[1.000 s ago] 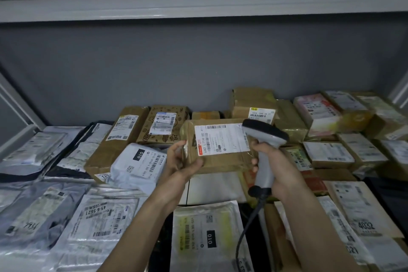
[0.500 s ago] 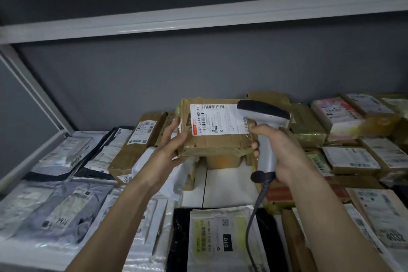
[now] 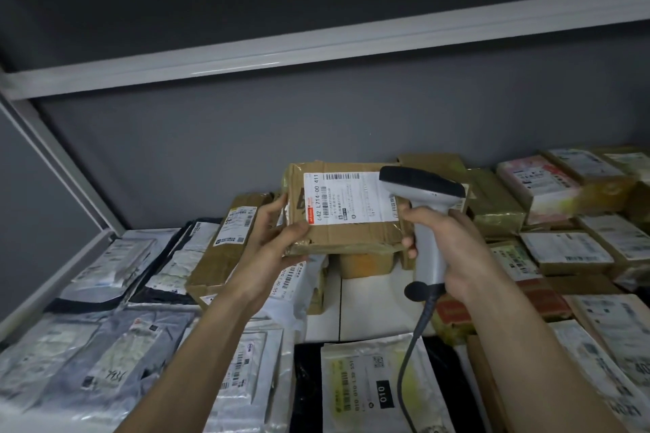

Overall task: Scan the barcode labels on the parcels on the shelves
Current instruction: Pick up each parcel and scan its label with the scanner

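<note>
We have raised the box (image 3: 346, 213) off the shelf (image 3: 373, 306): a second ago it lay low among the other parcels, and now it is up in front of the grey back wall, its face tipped toward us. Our left hand (image 3: 272, 239) keeps its grip on the box's left end, thumb pressed on the front near the lower corner of the label (image 3: 350, 197), fingers curled behind. Our right hand (image 3: 445, 242) stays wrapped round the handle of the scanner (image 3: 427, 218), with the box's right edge just inside that grip and touching the fingers.

The scanner's dark head has come along with the lift and sits over the label's right edge, very close to it. The long barcode runs along the label's top, to the left of the head.

We judge the label is now presented but the scanner sits too near and partly covers it; drawing it back from the box should let it read the code. Whether it has already read, we cannot tell. The rest of the parcels (image 3: 566, 251) lie below both grips on the shelf, labels up.
</note>
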